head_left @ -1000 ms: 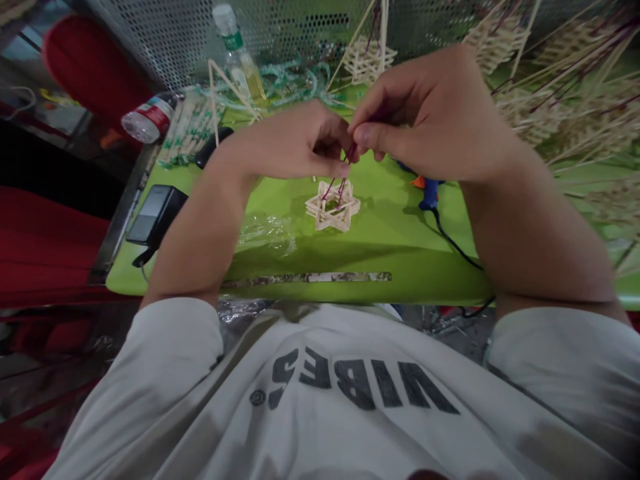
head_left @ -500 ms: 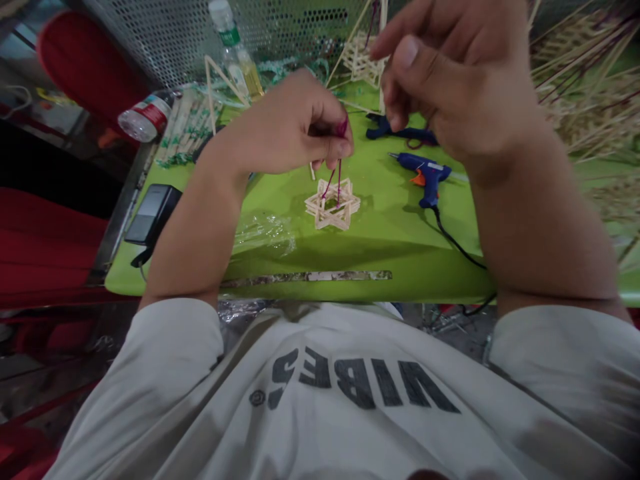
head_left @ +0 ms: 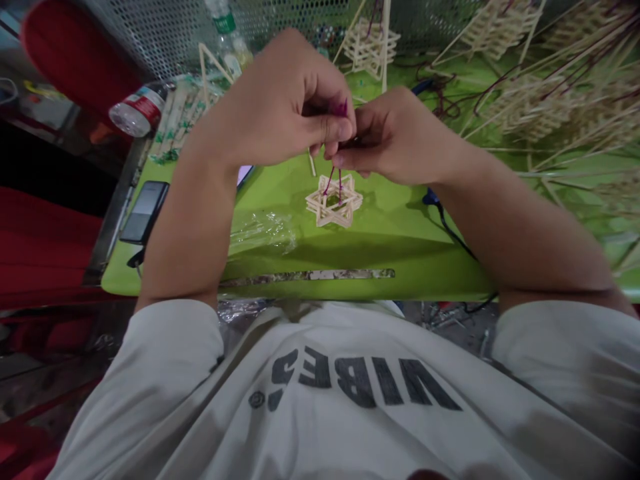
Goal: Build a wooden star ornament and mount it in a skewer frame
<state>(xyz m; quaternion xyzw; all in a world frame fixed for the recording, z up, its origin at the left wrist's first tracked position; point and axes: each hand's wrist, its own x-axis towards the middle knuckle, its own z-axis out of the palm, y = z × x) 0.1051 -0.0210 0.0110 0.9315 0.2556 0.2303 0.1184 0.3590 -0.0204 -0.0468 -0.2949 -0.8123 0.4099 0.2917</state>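
A star-shaped stick frame (head_left: pixel 334 201) sits just above the center of the frame, below my hands at the green table (head_left: pixel 400 257), purple string (head_left: pixel 341 176) rising from it. My left hand (head_left: pixel 295 107) pinches the string; my right hand (head_left: pixel 387 137) meets it, its grip partly hidden, so I cannot tell what it holds. Woven stick pieces (head_left: pixel 550 100) crowd the upper right.

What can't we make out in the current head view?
All in the head view:
- Right hand: some fingertips hidden behind the left hand; can't tell whether they grip the purple string.
- String's middle stretch: covered by fingers; any knot there can't be seen.
- Blue tool: mostly behind the right hand and forearm.
- Upright bottle: top cut off by upper edge; label text too small.
- Stick lattices at right: overlapping, blurred; can't be counted.
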